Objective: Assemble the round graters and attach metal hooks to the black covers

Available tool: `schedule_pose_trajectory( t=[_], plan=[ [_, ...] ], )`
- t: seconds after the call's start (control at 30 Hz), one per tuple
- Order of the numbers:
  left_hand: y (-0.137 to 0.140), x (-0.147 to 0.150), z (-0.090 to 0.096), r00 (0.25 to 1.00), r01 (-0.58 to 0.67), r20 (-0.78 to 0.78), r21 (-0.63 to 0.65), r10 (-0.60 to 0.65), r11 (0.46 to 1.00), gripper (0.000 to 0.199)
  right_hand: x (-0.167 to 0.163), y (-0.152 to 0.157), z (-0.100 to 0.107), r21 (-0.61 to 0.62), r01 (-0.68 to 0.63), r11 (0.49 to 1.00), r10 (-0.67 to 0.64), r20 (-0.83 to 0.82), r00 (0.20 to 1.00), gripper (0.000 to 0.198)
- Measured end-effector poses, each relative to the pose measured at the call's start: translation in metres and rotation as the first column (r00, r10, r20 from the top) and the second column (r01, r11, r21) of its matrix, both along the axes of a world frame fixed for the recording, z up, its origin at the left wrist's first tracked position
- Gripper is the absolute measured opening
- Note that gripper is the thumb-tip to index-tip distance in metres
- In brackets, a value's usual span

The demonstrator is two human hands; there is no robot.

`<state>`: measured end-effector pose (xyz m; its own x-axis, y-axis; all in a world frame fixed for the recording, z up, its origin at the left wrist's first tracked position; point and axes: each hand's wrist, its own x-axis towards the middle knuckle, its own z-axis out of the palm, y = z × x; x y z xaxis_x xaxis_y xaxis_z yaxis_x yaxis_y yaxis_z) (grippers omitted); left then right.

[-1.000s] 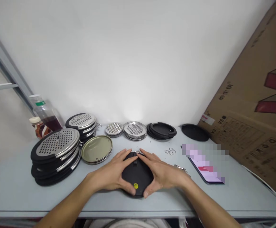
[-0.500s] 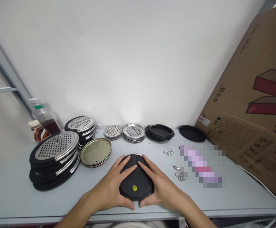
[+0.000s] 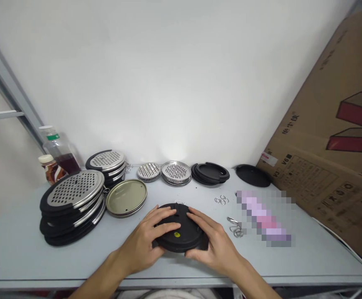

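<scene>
A round black plastic grater case (image 3: 187, 238) sits in front of me, with a yellow round sticker (image 3: 177, 234) on its face and a metal clip at its far edge. Its near edge is raised off the table. My left hand (image 3: 143, 238) holds the left side, two fingers across the top and the thumb under the near rim. My right hand (image 3: 216, 240) grips the right side, fingers on top and thumb at the near edge. Whatever is under the case is hidden. Greenish-gold metal lids (image 3: 126, 197) lie beyond my left hand; carabiner-like clips (image 3: 236, 228) lie right of my right hand.
Stacked graters with black rims (image 3: 73, 195) stand at the left, bottles (image 3: 64, 155) behind them. Along the wall are metal grater discs (image 3: 176, 171), black rims (image 3: 210, 173) and a black disc (image 3: 253, 175). Small metal rings (image 3: 221, 200) lie nearby. A large carton (image 3: 330, 166) leans at right.
The case's near edge has tilted up from the table. My left thumb has slid under it, and my left fingers lie further across its top.
</scene>
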<state>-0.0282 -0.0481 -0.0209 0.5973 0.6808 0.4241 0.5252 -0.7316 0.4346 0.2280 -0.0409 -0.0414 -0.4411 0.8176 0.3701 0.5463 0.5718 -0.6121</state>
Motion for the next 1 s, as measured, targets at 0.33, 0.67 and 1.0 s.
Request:
schedule_pose_trajectory(
  t=[0.33,0.67,1.0],
  plan=[
    [0.001,-0.001,0.005,0.996,-0.036,0.089,0.232,0.016,0.972,0.048,0.005,-0.001,-0.005,-0.091,0.105,0.990,-0.110,-0.045,0.993,0.112],
    [0.014,0.003,0.041,0.779,-0.445,0.365,-0.252,0.510,0.859,0.025,0.000,0.002,-0.003,-0.132,0.028,0.991,0.016,0.325,0.946,0.093],
    [0.117,-0.101,0.126,0.397,-0.427,0.563,-0.585,0.724,0.689,0.038,-0.001,-0.001,0.006,-0.190,0.031,0.981,0.051,0.411,0.910,0.086]
  ],
)
